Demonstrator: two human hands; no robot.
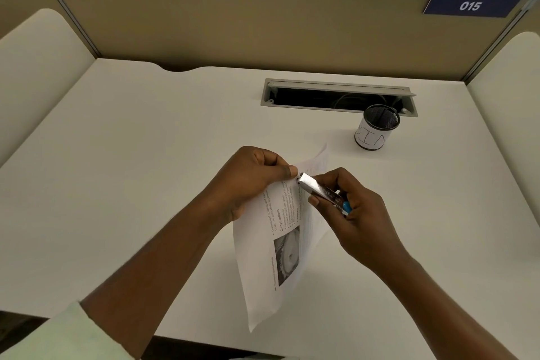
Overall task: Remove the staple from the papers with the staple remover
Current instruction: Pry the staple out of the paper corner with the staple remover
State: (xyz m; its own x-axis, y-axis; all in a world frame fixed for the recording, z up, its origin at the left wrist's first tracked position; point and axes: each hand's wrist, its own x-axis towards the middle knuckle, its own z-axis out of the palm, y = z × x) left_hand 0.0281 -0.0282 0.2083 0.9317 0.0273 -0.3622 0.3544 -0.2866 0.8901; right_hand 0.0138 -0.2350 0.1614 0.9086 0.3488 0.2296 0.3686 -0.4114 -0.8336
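My left hand [251,181] pinches the upper corner of the printed papers [277,254] and holds them lifted above the white desk [146,155]. The sheets hang down toward me, showing text and a grey picture. My right hand [356,213] grips a silver staple remover [320,191] with a blue part at its rear. Its metal tip touches the papers right beside my left thumb. The staple itself is too small to make out.
A black mesh cup [377,128] with a white label stands at the back right of the desk. Behind it is an open cable slot [339,96]. Beige partition walls [233,23] close off the back and sides; a "015" sign [470,6] hangs upper right.
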